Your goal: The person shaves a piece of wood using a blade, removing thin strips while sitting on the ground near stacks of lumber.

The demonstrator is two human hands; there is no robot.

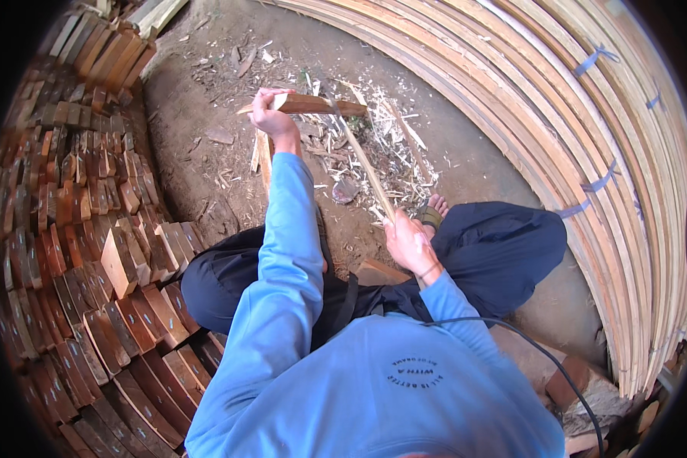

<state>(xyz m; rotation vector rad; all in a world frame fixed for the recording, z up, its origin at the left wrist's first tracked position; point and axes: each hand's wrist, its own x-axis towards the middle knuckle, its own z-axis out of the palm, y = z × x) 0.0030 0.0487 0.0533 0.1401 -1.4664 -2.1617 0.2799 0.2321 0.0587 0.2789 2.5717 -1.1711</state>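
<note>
While I sit cross-legged on the bare dirt floor [206,153], a heap of short reddish-brown wooden blocks [91,252] rises along my left, their cut ends facing me. Just right of that heap, my left hand [267,114] stretches out in its blue sleeve, fingers clenched around the near end of a short flat brown piece of wood [313,104], which lies level and sits on top of an upright wooden stump [264,156]. Crossing toward the right, a long thin pale tool [366,164], blade or stick I cannot tell, runs slanting from the far end of that piece down to my right hand [410,243]. Those fingers are wrapped tight around its lower end, just above my dark trouser knee. Pale wood shavings and chips [389,149] lie scattered on the ground beneath and beyond the tool, and a sandalled foot [433,211] shows beside my right hand. Farther right, a big stack of long pale wooden slats [588,153] curves along the wall, tied here and there with blue straps [599,183].
</note>
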